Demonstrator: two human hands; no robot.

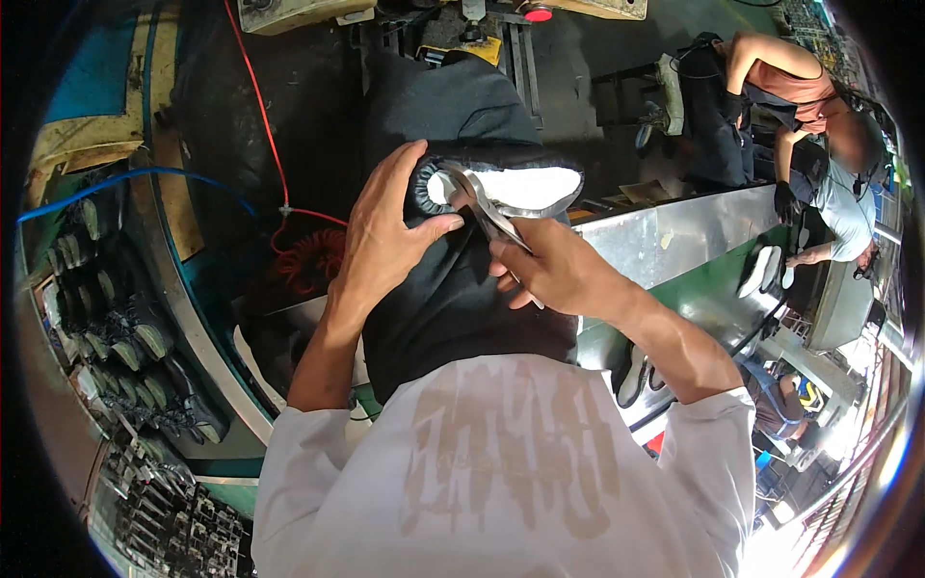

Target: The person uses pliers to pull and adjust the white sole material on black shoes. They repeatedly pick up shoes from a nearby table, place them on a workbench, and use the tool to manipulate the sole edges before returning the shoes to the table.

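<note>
A black shoe upper (pixel 479 154) lies sole side up across my lap, with a white bottom surface (pixel 535 187) showing and gathered dark material around its left end. My left hand (pixel 393 212) grips that left end, thumb on the near side and fingers on the far side. In my right hand (pixel 554 260) is a pair of metal pincers (pixel 489 214), their handles running down into my palm. The pincers' head rests at the inner edge of the gathered end. Whether the jaws have caught material cannot be made out.
Racks of dark shoes (pixel 116 328) stand at left, by a blue hose (pixel 135 173) and a coiled red air hose (pixel 310 260). On the right runs a metal-edged conveyor (pixel 665 236) carrying white-soled shoes (pixel 761 270). Co-workers (pixel 785 77) sit at far right.
</note>
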